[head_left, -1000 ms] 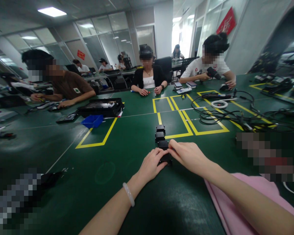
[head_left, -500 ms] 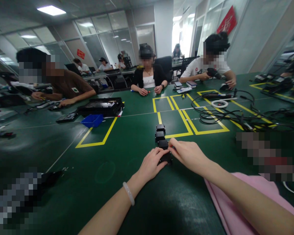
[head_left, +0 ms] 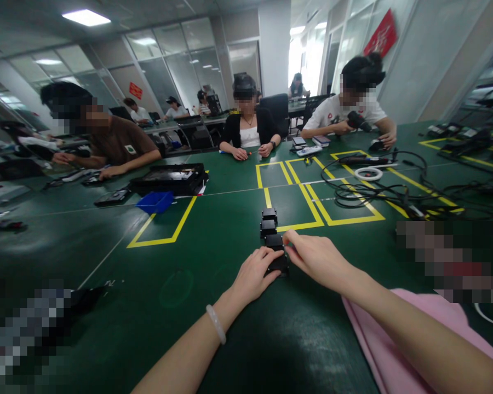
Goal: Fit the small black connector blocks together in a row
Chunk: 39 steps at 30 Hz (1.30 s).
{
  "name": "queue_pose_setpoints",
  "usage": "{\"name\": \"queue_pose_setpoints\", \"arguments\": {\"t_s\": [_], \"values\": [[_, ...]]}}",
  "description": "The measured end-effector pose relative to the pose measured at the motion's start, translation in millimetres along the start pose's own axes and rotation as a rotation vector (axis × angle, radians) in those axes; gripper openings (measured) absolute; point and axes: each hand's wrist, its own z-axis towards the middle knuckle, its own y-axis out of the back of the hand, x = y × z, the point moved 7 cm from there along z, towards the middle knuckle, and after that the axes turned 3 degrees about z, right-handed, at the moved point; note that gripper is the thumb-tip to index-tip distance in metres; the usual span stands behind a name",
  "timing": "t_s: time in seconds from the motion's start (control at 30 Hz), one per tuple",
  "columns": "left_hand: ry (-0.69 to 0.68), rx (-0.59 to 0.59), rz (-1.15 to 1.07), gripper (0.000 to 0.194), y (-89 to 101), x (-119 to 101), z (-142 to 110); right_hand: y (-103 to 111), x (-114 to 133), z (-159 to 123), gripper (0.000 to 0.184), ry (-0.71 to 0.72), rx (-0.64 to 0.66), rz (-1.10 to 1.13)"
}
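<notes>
Several small black box-shaped pieces stand in a row on the green table ahead of me. My left hand (head_left: 250, 273) is closed around the nearest black block (head_left: 278, 264), thumb at its near edge and fingers across its top. My right hand (head_left: 314, 256) is pinched at the right side of the row, by the second black block (head_left: 274, 241). Whatever its fingertips grip is hidden or too small to name. Farther along the row sit another black block (head_left: 268, 227) and the farthest black block (head_left: 269, 213), both untouched.
A pink cloth (head_left: 419, 323) lies under my right forearm. Black cables (head_left: 353, 194) and a white ring (head_left: 368, 174) are at right. A blue bin (head_left: 154, 202) stands beside a black case (head_left: 170, 178) at left. Yellow tape marks the green table (head_left: 213, 230). Co-workers sit across from me.
My left hand stays in place on the nearest block, and my right hand has shifted very slightly. At left, a co-worker's head has moved to the right. The blocks have not visibly moved.
</notes>
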Motion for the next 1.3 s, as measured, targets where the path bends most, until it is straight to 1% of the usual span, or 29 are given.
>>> {"name": "queue_pose_setpoints", "arguments": {"t_s": [0.17, 0.3, 0.63, 0.87, 1.0, 1.3], "values": [[-0.003, 0.002, 0.006, 0.044, -0.6, 0.0, 0.1, 1.7, -1.9, 0.0, 0.009, -0.011, -0.005, 0.023], [0.001, 0.008, 0.016, 0.044, -1.4, 0.4, 0.4, -2.1, -4.2, 1.0, 0.014, -0.021, 0.023, -0.005], [0.003, 0.015, 0.008, 0.045, -0.2, 0.2, -0.3, -1.4, -7.2, 1.2, 0.009, -0.03, 0.004, 0.04], [0.0, 0.013, 0.002, 0.044, -1.2, 0.7, -0.2, -4.5, -9.2, 3.0, 0.017, -0.053, 0.011, 0.034], [0.0, 0.011, -0.006, 0.046, -1.0, 0.6, -0.3, -4.3, -11.2, 3.7, 0.011, -0.067, 0.005, 0.05], [0.003, 0.012, 0.005, 0.044, -0.8, 0.8, -0.7, -1.4, -6.3, 1.4, 0.007, -0.031, -0.019, 0.085]]}}
